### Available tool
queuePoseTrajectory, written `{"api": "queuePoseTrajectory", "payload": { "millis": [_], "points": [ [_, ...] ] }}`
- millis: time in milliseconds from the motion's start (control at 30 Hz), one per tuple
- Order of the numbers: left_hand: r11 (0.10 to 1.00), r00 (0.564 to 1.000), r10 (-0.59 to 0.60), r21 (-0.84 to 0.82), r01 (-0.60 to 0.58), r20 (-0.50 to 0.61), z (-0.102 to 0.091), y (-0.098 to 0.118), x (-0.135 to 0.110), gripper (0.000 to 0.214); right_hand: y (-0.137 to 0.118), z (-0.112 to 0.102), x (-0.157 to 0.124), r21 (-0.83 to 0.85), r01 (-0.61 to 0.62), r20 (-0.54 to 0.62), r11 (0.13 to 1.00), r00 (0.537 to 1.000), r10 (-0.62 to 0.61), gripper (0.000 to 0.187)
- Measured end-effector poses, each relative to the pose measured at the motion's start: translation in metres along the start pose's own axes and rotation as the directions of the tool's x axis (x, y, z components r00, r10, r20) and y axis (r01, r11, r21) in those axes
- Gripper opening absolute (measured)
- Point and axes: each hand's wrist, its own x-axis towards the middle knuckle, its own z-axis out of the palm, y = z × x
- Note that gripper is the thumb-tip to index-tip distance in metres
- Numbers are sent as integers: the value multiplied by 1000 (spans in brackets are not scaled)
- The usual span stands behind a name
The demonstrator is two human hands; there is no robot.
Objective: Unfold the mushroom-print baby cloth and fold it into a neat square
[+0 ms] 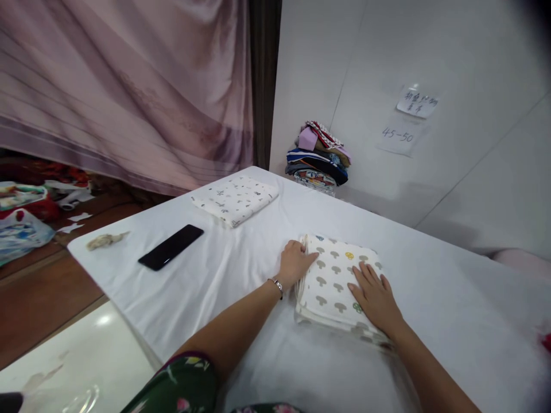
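A folded white cloth printed with grey mushrooms (330, 281) lies in several layers on the white-covered table (241, 275). At its left edge is my left hand (296, 263), thumb on the top layer and fingers curled at the side, gripping the edge. My right hand (375, 295) rests flat on the cloth's right part, fingers stretched out and slightly spread. Farther back on the table sits another folded white cloth with small dark prints (239, 198).
A black phone (171, 246) and a small beige scrap (105, 240) lie on the table's left. Behind the far edge stands a pile of folded fabrics (318, 155) against the wall. A pink curtain (129, 86) hangs at left; a white stool-like surface (86, 361) is at lower left.
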Motion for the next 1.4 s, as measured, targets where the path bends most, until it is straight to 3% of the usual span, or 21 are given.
{"api": "queuePoseTrajectory", "payload": {
  "millis": [167,300,467,567,733,833,900,1000,1100,1167,1233,1333,1400],
  "points": [
    [998,996,62,-32,-60,60,4,-3,1,33,0,0,0,11,-7,9,1000,1000,7,55],
    [991,996,87,-107,-86,10,5,-10,6,25,1,-2,-1,95,19,-2,995,1000,-19,54],
    [996,996,89,-33,-89,23,3,-14,7,23,0,-1,-6,158,-98,-55,983,993,108,56],
    [995,995,101,-7,-101,24,2,-13,3,25,1,0,-5,155,-100,-21,983,994,105,55],
    [986,986,164,22,-164,-19,2,-11,-2,27,20,-10,11,250,-92,89,964,993,72,55],
    [986,986,162,39,-160,-41,2,-11,-3,26,33,-14,31,258,-87,15,962,996,86,56],
    [990,989,141,34,-139,-52,2,-11,-4,23,37,-9,44,235,-98,-47,967,993,112,58],
    [994,993,112,19,-111,-41,2,-11,-4,21,37,10,56,248,-87,-50,965,993,103,60],
    [994,994,107,19,-106,-15,2,-10,-3,32,37,23,59,316,-77,-47,946,994,96,60],
    [994,994,112,7,-112,-4,1,-9,-2,40,40,24,58,403,-116,-37,908,989,143,60],
    [994,994,106,-8,-106,6,1,-8,-2,44,46,20,56,515,-237,8,824,962,272,63],
    [995,995,100,-14,-100,13,0,-8,-1,44,56,10,54,643,-473,165,602,854,494,78],
    [994,994,109,-20,-108,10,1,-9,-1,44,60,1,55,708,-553,300,438,798,522,91]
  ]
}}
